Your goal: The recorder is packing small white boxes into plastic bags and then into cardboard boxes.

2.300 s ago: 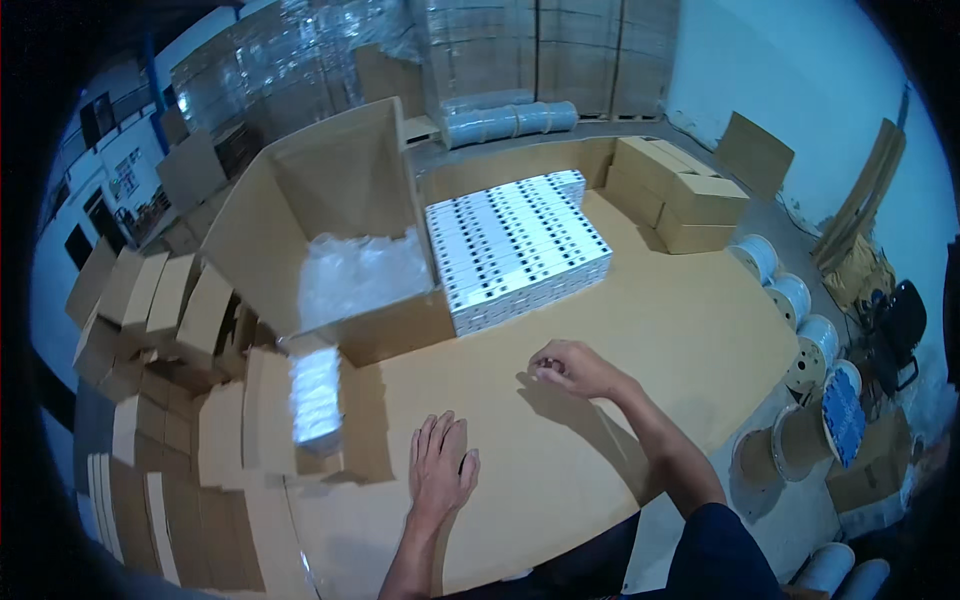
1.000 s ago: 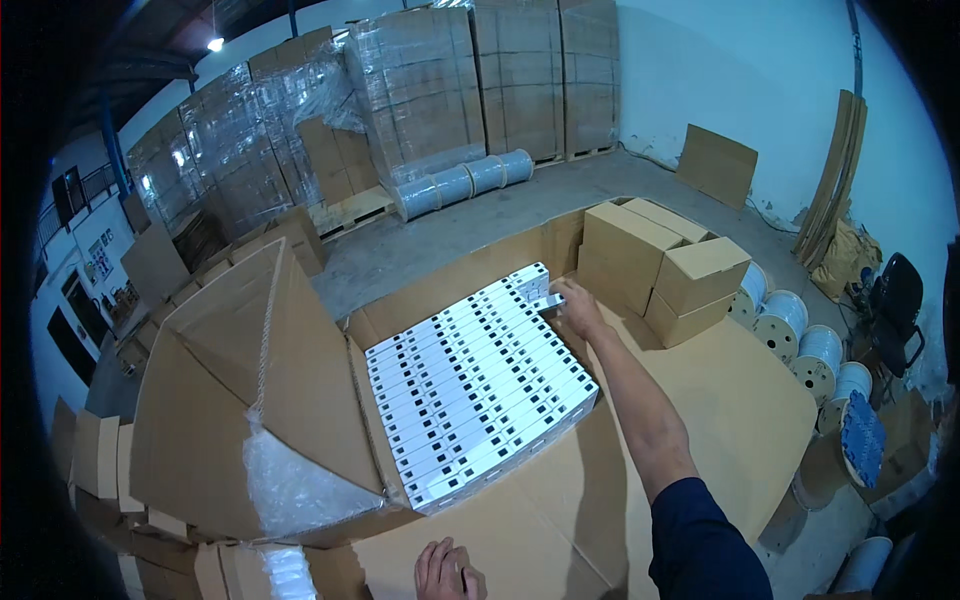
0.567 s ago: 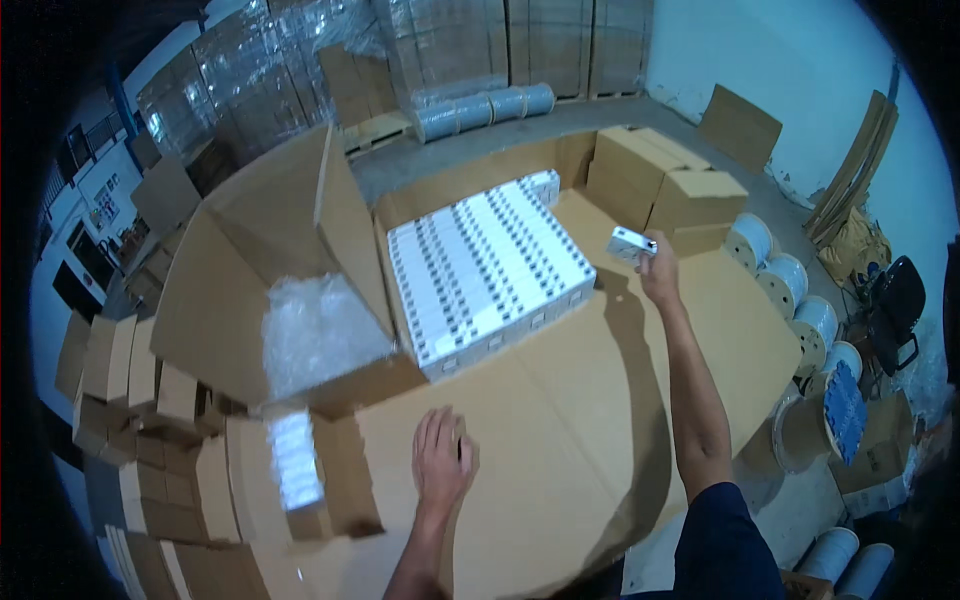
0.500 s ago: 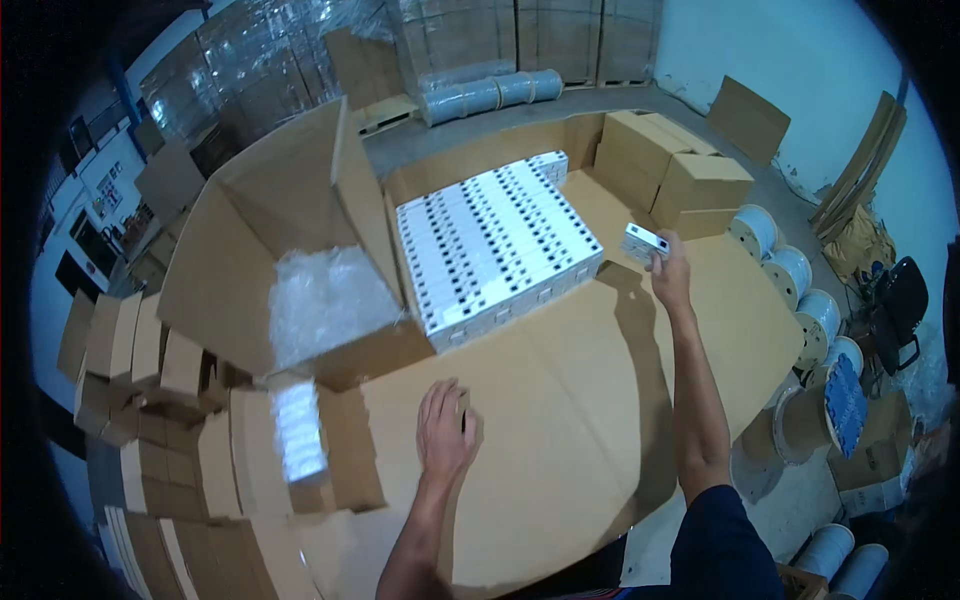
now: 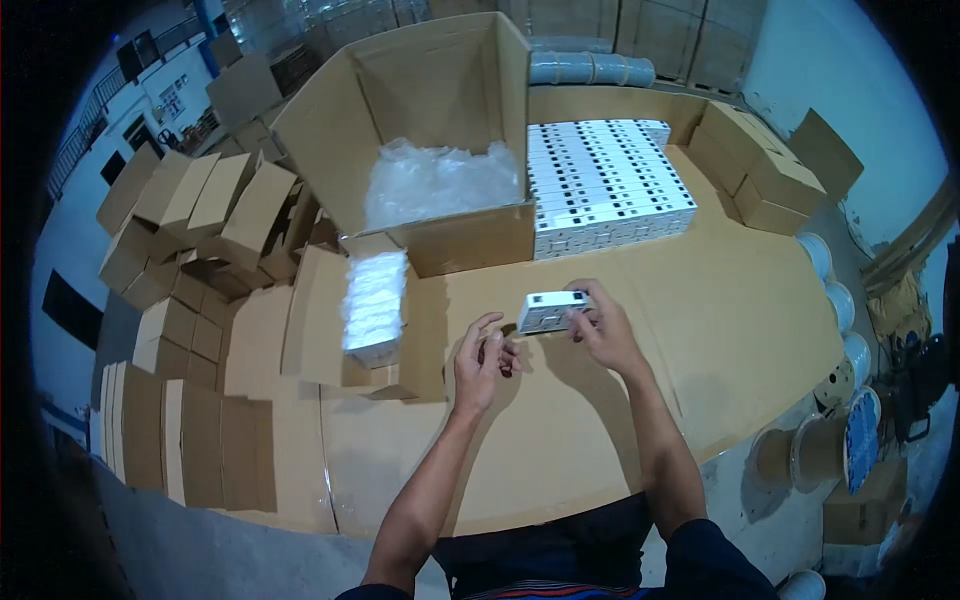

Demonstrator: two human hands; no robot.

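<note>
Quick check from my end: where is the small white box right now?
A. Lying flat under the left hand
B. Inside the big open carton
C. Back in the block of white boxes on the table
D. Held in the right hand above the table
D: the small white box is gripped by the right hand over the cardboard-covered table, with the open left hand just beside it.

Both bare arms are stretched forward from the lower edge. The right hand [image 5: 600,330] is closed, with fingers curled in a grip. The left hand [image 5: 482,362] is held just beside it, fingers loosely bent and open.
</note>
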